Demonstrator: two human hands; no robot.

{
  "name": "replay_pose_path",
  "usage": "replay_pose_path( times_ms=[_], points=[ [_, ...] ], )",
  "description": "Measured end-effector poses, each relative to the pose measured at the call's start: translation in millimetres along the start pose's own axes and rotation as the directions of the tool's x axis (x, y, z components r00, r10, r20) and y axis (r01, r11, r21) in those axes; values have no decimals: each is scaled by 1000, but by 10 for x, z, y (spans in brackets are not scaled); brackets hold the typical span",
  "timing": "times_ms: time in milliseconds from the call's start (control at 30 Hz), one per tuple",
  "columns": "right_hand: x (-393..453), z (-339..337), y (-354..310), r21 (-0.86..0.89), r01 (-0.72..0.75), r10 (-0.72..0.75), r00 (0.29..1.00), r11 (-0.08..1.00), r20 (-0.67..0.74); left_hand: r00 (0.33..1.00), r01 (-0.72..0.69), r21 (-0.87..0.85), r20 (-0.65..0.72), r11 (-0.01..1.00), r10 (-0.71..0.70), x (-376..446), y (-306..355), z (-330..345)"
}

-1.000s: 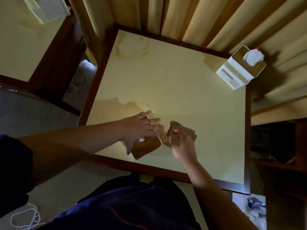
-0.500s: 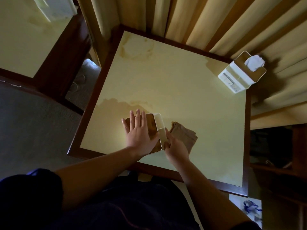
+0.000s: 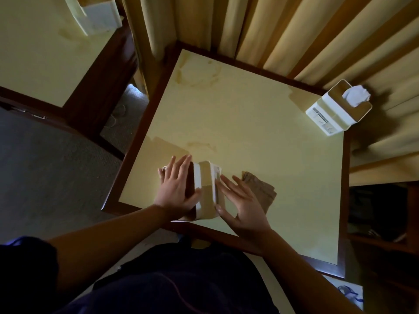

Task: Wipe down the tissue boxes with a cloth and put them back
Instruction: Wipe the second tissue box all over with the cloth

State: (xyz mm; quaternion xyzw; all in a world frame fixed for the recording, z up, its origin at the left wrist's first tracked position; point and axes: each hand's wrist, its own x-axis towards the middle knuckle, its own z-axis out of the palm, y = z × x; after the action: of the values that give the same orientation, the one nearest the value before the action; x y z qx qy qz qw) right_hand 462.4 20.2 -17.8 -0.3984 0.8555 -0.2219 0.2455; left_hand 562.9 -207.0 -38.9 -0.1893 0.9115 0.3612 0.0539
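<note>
1. Fingers [image 3: 179, 165] of your left hand [image 3: 175, 189] lie straight and close together, flat against the brown lid face of the tissue box [image 3: 205, 189]; the thumb reaches along the box's near white edge. Nothing is curled round it, the hand only presses.
2. Fingers [image 3: 229, 184] of your right hand [image 3: 243, 202] are spread and straight; the index tip touches the white side of the same box, the thumb tip meets its near corner. This hand grips nothing either.
3. Between your two palms the box lies tipped on its side, lid face toward your left hand, pale base toward your right, near the table's front edge.
4. Just beyond your right fingertips, partly under that hand, the folded brown cloth [image 3: 259, 189] lies flat on the tabletop, close to the box but apart from it.
5. Under both hands spreads the pale yellow table [image 3: 249, 132] with its dark wooden rim; faint stains mark the surface ahead of your left fingers.
6. Well away, ahead of your right fingers at the far corner, a second tissue box [image 3: 333, 116] stands upright with a white tissue [image 3: 356, 97] sticking out of its brown lid.
7. Behind that corner hang beige curtains [image 3: 272, 30].
8. Far off beyond your left fingers stands another table [image 3: 34, 53], a third white box [image 3: 99, 14] on it, only partly in view.
</note>
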Motion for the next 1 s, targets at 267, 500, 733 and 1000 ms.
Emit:
replay_pose_path(
  times_ms=[267,500,733,1000],
  points=[
    [314,1,-360,-109,133,-125,989,985,76,1000,-11,-109,1,994,11,-213,-562,-351],
    [483,73,-614,-132,223,-209,972,966,107,993,107,-95,60,990,-101,-376,-763,-531],
    [121,-26,236,-108,-199,188,977,974,-100,965,123,-189,-206,974,-162,-425,-363,-539],
    [-232,67,785,-341,-363,395,918,867,25,976,-199,311,-23,929,217,-271,-184,-441]
  ],
)
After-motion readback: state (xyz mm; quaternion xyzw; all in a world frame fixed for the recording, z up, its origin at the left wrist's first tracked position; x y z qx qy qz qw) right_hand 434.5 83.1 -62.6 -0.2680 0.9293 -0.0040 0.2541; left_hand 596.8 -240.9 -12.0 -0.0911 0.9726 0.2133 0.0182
